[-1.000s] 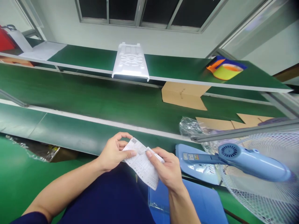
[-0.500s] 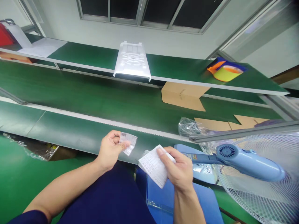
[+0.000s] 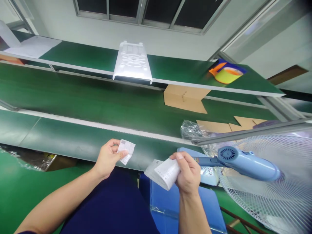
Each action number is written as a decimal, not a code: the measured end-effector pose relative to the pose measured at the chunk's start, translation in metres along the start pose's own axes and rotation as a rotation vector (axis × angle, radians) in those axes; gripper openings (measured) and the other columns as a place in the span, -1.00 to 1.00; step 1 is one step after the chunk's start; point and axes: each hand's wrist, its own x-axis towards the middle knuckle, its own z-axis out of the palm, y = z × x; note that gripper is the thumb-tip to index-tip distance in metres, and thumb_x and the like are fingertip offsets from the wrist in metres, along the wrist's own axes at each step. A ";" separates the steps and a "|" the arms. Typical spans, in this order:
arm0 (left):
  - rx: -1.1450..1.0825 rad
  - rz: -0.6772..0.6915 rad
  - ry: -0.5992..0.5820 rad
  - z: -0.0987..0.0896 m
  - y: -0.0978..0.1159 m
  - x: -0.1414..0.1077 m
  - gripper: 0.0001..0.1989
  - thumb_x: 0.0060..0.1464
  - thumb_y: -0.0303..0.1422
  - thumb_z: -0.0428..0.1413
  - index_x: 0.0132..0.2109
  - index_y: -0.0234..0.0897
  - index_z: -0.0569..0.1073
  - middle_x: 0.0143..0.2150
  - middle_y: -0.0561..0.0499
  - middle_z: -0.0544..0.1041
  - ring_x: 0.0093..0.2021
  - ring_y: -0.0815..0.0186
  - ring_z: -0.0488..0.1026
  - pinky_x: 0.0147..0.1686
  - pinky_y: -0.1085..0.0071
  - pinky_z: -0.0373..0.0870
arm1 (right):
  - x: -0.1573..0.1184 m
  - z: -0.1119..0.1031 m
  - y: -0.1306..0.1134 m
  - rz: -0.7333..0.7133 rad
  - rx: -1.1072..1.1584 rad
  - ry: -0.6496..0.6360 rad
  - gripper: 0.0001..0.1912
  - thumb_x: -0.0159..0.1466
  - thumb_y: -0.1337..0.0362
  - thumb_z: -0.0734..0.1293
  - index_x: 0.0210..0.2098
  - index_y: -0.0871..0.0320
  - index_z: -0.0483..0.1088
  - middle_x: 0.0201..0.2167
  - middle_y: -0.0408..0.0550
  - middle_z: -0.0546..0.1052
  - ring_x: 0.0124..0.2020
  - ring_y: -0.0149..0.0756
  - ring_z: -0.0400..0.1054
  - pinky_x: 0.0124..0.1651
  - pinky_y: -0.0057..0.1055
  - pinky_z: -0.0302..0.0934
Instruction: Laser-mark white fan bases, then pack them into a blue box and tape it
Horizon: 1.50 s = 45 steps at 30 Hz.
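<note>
My left hand [image 3: 106, 160]: pinch grip, thumb on top, fingers curled, on a small paper slip [image 3: 126, 151] with a QR code at its upper corner. Forearm comes in diagonally from lower left, wrist roughly in line. Slip is up over the near edge of the green bench [image 3: 70, 138].

My right hand [image 3: 188, 172]: closed on the printed paper [image 3: 167, 173], thumb along the top, fingers folded in. Paper bends over in a loop toward my left. Forearm rises from the bottom of the view, leaning slightly left. Hands well apart, nothing bridging them.

Below the right hand: blue plastic surface [image 3: 165, 211]; can't tell what it belongs to. Just right of that hand: blue fan [image 3: 251, 165], cage facing away to the right.

Farther out on the green surface beyond: crumpled clear film [image 3: 191, 130] near flat cardboard pieces [image 3: 214, 126], folded cardboard sheet [image 3: 185, 98] past them. Upper shelf [image 3: 90, 58] carries a white molded plastic part [image 3: 133, 63], front end overhanging the edge.
</note>
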 end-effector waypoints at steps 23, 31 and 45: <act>0.184 0.025 0.360 -0.020 -0.043 -0.029 -0.40 -0.08 -0.18 0.58 -0.03 -0.31 0.48 -0.21 -0.14 0.77 -0.32 0.29 0.64 -0.29 0.44 0.51 | 0.032 -0.027 0.206 0.182 0.089 -0.218 -0.61 0.19 -0.12 0.48 -0.47 0.08 0.58 0.07 0.21 0.68 0.17 0.21 0.48 0.25 0.10 0.31; 0.310 -0.251 0.149 0.007 -0.075 -0.019 -0.29 -0.15 -0.15 0.58 0.03 -0.25 0.40 -0.34 -0.05 0.71 -0.44 0.30 0.57 -0.38 0.44 0.44 | -0.076 -0.091 0.233 0.501 0.098 -0.021 -0.38 0.02 -0.32 0.58 -0.25 0.09 0.63 -0.12 0.16 0.71 -0.10 0.11 0.58 0.06 0.03 0.44; 0.944 -0.445 -0.883 -0.041 -0.058 0.011 -0.44 0.09 -0.29 0.35 0.21 -0.21 0.39 -0.39 0.07 0.62 -0.40 0.23 0.56 -0.32 0.37 0.39 | -0.197 0.070 0.083 0.465 0.369 0.067 -0.55 0.23 0.05 0.55 0.01 0.14 0.54 -0.35 -0.17 0.55 -0.37 -0.31 0.43 -0.26 -0.36 0.30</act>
